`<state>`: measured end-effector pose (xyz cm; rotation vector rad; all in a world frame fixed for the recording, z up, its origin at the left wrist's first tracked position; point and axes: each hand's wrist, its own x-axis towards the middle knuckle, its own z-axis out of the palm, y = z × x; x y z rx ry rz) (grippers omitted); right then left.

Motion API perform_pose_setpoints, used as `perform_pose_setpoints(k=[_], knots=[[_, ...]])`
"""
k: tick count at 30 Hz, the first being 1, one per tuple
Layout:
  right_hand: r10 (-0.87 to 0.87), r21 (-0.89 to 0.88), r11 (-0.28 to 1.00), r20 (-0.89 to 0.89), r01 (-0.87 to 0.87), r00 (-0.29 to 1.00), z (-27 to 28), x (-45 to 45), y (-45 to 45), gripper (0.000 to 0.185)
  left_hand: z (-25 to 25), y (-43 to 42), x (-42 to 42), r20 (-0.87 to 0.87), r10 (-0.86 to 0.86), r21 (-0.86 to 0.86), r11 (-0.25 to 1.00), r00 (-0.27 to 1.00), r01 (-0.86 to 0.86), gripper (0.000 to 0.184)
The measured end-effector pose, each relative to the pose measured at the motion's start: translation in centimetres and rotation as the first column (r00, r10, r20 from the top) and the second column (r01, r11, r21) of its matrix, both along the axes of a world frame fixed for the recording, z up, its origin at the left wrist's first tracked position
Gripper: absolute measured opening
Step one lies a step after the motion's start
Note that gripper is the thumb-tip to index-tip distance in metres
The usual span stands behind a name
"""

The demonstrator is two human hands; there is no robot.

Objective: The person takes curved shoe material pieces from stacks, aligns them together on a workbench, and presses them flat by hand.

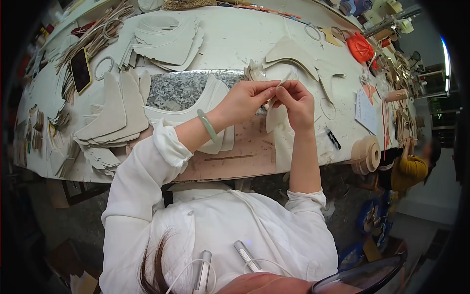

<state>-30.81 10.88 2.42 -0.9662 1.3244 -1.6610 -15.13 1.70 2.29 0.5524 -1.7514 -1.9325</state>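
Observation:
My left hand (247,101), with a pale green bangle (207,125) on the wrist, pinches a thin off-white cut piece (277,117) that looks like leather or lining. Fingers of my right hand (296,102) close on the same piece near its upper edge, right beside the left fingertips. Part of it hangs down between the hands; the pinched edge is mostly hidden by fingers. Below my left forearm, curved off-white pieces (215,100) lie partly over a speckled stone slab (178,89). A small stack of pieces (253,72) stands just beyond the hands.
Stacked cut pieces (120,110) lie at left, near a phone (81,71). Others (169,41) lie at the back. At right are a black cutter-like tool (333,139), tape rolls (366,153), a paper sheet (366,110) and a red bag (360,47). A person in yellow (411,171) is at far right.

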Motion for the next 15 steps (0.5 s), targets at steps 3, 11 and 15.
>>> perform_pose_setpoints(k=[3,11,15], knots=[[0.032,0.016,0.999,0.131,-0.034,0.991,0.5,-0.2,0.7,0.016,0.7,0.2,0.4,0.001,-0.055,-0.076,0.996,0.998,0.055,0.031],[-0.034,-0.079,0.996,-0.001,0.034,0.999,1.4,0.7,2.0,0.019,1.9,1.7,1.2,-0.076,-0.072,-0.126,0.99,0.995,0.062,0.033],[-0.057,-0.115,0.992,-0.016,0.055,0.998,1.8,1.9,2.3,0.019,2.1,2.1,2.2,-0.099,-0.055,-0.095,0.994,0.994,0.045,0.034]])
